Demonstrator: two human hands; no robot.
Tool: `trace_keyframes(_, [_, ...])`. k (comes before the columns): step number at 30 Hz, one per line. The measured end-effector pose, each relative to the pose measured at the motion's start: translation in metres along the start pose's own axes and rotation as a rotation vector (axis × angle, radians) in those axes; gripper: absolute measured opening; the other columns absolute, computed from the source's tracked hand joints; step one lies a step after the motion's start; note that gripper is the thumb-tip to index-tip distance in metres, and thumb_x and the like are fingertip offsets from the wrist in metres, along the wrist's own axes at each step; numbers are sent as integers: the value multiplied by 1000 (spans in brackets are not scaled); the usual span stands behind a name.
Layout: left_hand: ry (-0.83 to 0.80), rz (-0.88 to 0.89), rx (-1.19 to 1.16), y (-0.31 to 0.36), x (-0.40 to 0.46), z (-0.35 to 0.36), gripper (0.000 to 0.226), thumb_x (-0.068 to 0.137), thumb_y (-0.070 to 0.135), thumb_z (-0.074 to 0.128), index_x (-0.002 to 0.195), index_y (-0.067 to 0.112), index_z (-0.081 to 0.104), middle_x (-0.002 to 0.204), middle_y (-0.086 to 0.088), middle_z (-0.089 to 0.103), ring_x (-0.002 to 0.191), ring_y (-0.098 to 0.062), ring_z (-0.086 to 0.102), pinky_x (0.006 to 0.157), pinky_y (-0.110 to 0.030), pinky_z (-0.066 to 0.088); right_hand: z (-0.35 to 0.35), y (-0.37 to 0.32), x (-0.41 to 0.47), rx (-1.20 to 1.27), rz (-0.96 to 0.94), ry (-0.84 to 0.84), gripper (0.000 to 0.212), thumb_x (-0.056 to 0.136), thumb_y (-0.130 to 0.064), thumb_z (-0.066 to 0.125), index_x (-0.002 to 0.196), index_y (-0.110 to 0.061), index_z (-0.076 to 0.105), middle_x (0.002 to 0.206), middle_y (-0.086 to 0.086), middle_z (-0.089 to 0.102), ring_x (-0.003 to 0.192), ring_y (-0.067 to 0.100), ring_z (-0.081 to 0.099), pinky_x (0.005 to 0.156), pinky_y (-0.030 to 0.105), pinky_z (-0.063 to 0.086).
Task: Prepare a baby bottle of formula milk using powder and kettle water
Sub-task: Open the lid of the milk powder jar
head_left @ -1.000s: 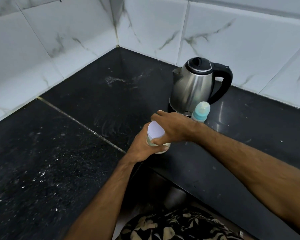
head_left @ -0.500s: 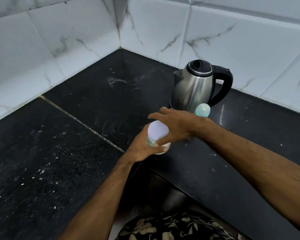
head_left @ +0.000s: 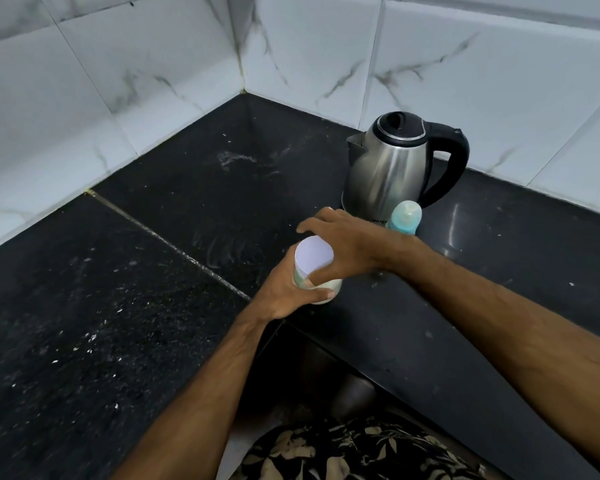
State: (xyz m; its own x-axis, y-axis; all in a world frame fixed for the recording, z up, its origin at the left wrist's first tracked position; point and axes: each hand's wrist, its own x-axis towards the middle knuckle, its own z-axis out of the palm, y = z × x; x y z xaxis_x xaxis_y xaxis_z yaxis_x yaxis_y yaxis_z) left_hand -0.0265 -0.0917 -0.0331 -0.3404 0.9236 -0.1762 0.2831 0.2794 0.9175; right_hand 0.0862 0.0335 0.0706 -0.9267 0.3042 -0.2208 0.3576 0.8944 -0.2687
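**Both hands on the powder tub**

The black table (head_left: 125, 306) carried a steel kettle (head_left: 388, 168) beyond the hands. The left hand (head_left: 284, 292) gripped the powder tub (head_left: 314, 268); the right hand (head_left: 347, 247) clasped its lid. Just behind the right wrist stood the baby bottle (head_left: 405, 218).

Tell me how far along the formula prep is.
Early. Done: nothing visibly. In hand: the left hand grips the powder container while the right hand grasps its white lid. Left: the baby bottle stands capped beside the kettle; scooping powder and pouring water remain.
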Motion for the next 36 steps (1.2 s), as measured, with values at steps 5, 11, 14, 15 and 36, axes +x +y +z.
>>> trace_keyframes(5, [-7,-21,-11,-2,0,0,100,66,22,93,148,29,36,139,9,56,127,-8,53,106,-30,45,12,-3,5,-120,73,31,83,76,-66,67,140,-20,41,129,3,48,116,21,49,93,35,49])
trace_keyframes(11, [2,-21,-14,-2,1,1,95,66,20,93,143,32,39,137,12,55,124,-2,52,104,-23,44,2,3,1,91,5,-48,93,72,-55,76,148,-27,31,145,0,37,131,19,39,107,39,42])
trace_keyframes(14, [-9,-23,-16,-3,1,1,99,64,24,93,146,32,37,135,11,58,125,-7,55,107,-37,47,4,-2,-2,-28,89,25,90,73,-73,64,143,-23,37,135,2,44,122,21,47,99,40,47])
trace_keyframes(15, [-10,-27,-15,-3,0,1,100,64,25,93,146,33,37,135,12,58,124,-7,56,107,-38,48,7,-4,-2,-63,100,32,86,75,-73,62,141,-22,40,130,3,46,118,21,49,96,39,48])
trace_keyframes(36, [7,-33,6,-8,4,2,95,66,18,93,137,42,35,127,22,55,119,2,53,95,-16,45,7,-5,-5,80,105,-4,92,75,-63,69,149,-24,29,143,3,37,130,24,40,105,41,42])
